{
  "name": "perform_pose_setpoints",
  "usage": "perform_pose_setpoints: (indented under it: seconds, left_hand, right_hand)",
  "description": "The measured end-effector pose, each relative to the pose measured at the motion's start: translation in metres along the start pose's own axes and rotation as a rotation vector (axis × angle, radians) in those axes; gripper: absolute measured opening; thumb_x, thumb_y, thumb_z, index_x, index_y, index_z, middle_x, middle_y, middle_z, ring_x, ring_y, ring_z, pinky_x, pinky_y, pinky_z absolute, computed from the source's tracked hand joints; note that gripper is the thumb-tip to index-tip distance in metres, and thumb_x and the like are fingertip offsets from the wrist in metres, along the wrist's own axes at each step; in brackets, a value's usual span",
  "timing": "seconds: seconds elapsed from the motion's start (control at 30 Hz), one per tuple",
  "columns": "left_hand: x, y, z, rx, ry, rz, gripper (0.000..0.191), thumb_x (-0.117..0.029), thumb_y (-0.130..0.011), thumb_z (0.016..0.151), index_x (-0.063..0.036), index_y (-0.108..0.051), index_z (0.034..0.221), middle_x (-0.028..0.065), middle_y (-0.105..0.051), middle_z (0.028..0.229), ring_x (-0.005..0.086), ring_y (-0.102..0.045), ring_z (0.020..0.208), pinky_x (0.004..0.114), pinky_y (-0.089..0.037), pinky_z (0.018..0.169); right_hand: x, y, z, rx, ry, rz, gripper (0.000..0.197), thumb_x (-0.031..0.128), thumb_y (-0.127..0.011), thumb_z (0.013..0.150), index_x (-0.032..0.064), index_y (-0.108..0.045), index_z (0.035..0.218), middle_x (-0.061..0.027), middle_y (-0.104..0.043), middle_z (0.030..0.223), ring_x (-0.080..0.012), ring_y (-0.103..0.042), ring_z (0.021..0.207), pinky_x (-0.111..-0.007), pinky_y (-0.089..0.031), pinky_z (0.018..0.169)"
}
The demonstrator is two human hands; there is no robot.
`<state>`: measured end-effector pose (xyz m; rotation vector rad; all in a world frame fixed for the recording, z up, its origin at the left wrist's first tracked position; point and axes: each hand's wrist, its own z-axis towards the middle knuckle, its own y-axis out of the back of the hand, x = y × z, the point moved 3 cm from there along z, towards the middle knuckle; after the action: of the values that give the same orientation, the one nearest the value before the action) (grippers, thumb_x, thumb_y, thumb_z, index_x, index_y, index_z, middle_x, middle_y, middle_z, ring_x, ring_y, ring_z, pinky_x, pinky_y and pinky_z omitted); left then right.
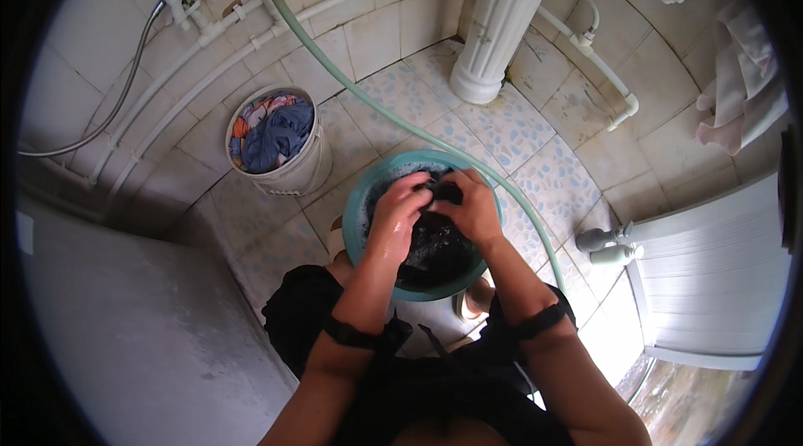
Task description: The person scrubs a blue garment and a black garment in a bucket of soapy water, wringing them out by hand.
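A round teal plastic basin (359,251) stands on the tiled floor between my feet, with soapy water and dark wet cloth (433,251) in it. Over the basin, my left hand (401,204) grips a bunched part of the black cloth. My right hand (467,204) holds the same cloth just to the right, its fingers curled towards the left hand. Both hands are wet and slightly blurred. What lies beneath the dark water is hidden.
A white bucket (301,179) full of clothes (279,135) stands at the upper left. A green hose (351,85) runs past the basin's right rim. Two bottles (605,248) stand by the white door (709,276). A pedestal sink's column (502,25) rises at the back.
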<state>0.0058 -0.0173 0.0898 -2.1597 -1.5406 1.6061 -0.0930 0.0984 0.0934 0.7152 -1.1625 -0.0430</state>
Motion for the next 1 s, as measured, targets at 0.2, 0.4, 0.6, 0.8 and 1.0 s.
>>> perform_pose_setpoints:
  seconds: [0.2, 0.4, 0.6, 0.8, 1.0]
  left_hand:
    - [0.096, 0.05, 0.026, 0.432, 0.773, -0.629, 0.071, -0.059, -0.049, 0.074, 0.0038, -0.046, 0.105, 0.0183, -0.053, 0.096, 0.0328, -0.05, 0.092, 0.055, -0.034, 0.086]
    - [0.121, 0.053, 0.03, 0.155, 0.456, -0.306, 0.035, -0.029, -0.047, 0.081, 0.0017, -0.054, 0.098, 0.0122, -0.057, 0.092, 0.024, -0.056, 0.082, 0.036, -0.045, 0.073]
    - [0.106, 0.047, 0.027, -0.093, 0.201, -0.319, 0.027, -0.025, -0.044, 0.082, -0.0059, -0.055, 0.097, 0.0088, -0.057, 0.087, 0.0182, -0.056, 0.074, 0.033, -0.046, 0.067]
    - [0.112, 0.064, 0.054, -0.304, -0.018, 0.439, 0.037, -0.024, -0.054, 0.075, 0.0027, -0.05, 0.101, 0.0227, -0.057, 0.089, 0.0365, -0.054, 0.088, 0.042, -0.042, 0.073]
    - [0.075, 0.03, 0.021, 0.122, -0.199, 1.206, 0.027, -0.019, -0.055, 0.072, -0.0011, -0.046, 0.09, 0.0261, -0.056, 0.081, 0.0428, -0.053, 0.077, 0.049, -0.042, 0.066]
  right_hand:
    - [0.043, -0.03, -0.033, 0.025, 0.062, -0.016, 0.026, 0.022, -0.068, 0.065, 0.0016, -0.053, 0.073, -0.0166, -0.051, 0.071, -0.0349, -0.053, 0.067, -0.038, -0.043, 0.059]
    - [0.047, -0.051, -0.067, 0.003, -0.016, -0.149, 0.021, 0.02, -0.062, 0.07, -0.0004, -0.058, 0.069, -0.0186, -0.056, 0.067, -0.037, -0.057, 0.064, -0.038, -0.045, 0.054]
    - [-0.008, -0.056, -0.051, -0.007, -0.326, -0.317, 0.021, 0.024, -0.054, 0.074, 0.0045, -0.059, 0.075, -0.0195, -0.058, 0.069, -0.0367, -0.056, 0.067, -0.043, -0.045, 0.06]
    - [-0.101, -0.082, -0.055, 0.082, -0.573, -0.03, 0.021, 0.02, -0.049, 0.08, 0.0008, -0.058, 0.084, -0.0155, -0.061, 0.08, -0.0278, -0.059, 0.071, -0.037, -0.046, 0.065]
    - [-0.058, -0.061, -0.03, 0.642, -1.138, 0.953, 0.034, 0.037, -0.061, 0.076, 0.004, -0.059, 0.084, -0.0077, -0.059, 0.081, -0.0194, -0.055, 0.074, -0.03, -0.044, 0.071]
